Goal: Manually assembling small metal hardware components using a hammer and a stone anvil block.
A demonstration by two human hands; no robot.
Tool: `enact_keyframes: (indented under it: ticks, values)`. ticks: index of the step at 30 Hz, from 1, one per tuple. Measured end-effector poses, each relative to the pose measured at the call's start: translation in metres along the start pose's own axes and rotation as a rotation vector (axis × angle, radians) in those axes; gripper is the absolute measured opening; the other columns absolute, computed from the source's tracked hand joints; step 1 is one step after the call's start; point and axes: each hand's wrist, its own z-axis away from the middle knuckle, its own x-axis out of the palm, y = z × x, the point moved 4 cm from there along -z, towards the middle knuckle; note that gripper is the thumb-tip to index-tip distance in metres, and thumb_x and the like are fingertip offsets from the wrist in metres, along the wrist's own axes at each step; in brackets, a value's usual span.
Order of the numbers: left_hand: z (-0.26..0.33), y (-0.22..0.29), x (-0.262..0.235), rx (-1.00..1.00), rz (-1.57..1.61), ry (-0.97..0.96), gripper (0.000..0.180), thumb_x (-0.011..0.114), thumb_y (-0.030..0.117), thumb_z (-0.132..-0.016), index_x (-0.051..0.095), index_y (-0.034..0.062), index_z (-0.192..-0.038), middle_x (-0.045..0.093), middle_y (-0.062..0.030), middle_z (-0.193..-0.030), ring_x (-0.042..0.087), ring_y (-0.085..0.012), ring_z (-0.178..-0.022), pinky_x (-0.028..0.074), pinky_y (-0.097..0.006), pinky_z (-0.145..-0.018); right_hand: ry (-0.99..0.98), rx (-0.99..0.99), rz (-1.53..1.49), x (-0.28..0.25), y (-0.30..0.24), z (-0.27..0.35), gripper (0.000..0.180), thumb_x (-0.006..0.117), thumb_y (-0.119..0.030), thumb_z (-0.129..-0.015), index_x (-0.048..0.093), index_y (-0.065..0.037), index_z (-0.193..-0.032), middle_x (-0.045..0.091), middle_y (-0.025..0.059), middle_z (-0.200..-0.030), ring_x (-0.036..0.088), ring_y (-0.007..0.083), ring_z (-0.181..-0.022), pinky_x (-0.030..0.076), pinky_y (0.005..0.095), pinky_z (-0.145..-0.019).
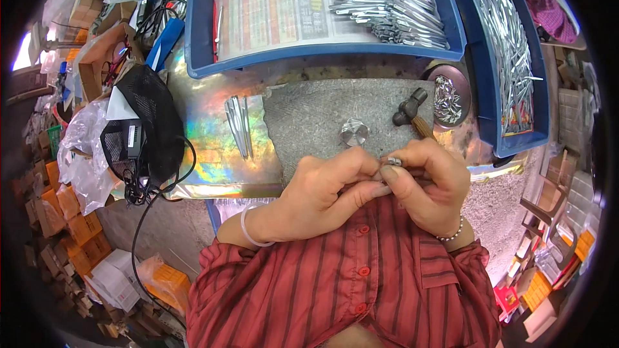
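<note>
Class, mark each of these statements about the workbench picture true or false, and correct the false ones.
1. Both hands pinch one small metal piece. True: left hand and right hand meet on it.
2. The hammer is in the right hand. False: it lies on the grey mat.
3. The blue tray holds metal rods on newspaper. True.
4. The left wrist is bare. False: it wears a white bangle.

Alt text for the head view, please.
Both hands, left and right, pinch a small metal part together over a grey work block. A hammer and a metal disc lie on it, with blue trays of metal pieces behind.
</note>
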Motion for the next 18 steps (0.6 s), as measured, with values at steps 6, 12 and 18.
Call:
enact_keyframes:
  ticks: [6,12,18]
  values:
    - [-0.003,-0.018,0.005,-0.394,0.271,-0.214,0.018,0.061,0.012,-0.087,0.046,0.0013,-0.086,0.065,-0.0073,-0.071,0.06,-0.0091,-0.059,0.046,-0.019,-0.051,-0.028,0.55,-0.493,0.007,0.03,-0.003,0.011,0.06,-0.007,-0.084,0.052,-0.003,-0.078,0.052,-0.0005,-0.058,0.042,0.0013,-0.041,0.03,0.0157,-0.036]
    - [-0.023,-0.022,0.005,-0.59,0.475,-0.258,0.021,0.062,0.017,-0.086,0.048,0.003,-0.085,0.064,-0.0077,-0.068,0.06,-0.009,-0.053,0.046,-0.018,-0.044,0.035,0.678,-0.639,0.004,0.048,-0.007,0.013,0.062,-0.01,-0.084,0.052,-0.005,-0.076,0.053,0.0004,-0.057,0.038,0.0019,-0.036,0.026,0.0169,-0.031]
    - [-0.033,-0.029,0.009,-0.642,0.531,-0.29,0.024,0.062,0.022,-0.086,0.049,0.0022,-0.083,0.06,-0.0068,-0.062,0.058,-0.0105,-0.048,0.046,-0.018,-0.041,0.081,0.738,-0.702,0.002,0.059,-0.007,0.013,0.06,-0.011,-0.084,0.052,-0.008,-0.075,0.049,-0.003,-0.055,0.036,0.0016,-0.035,0.024,0.016,-0.031]
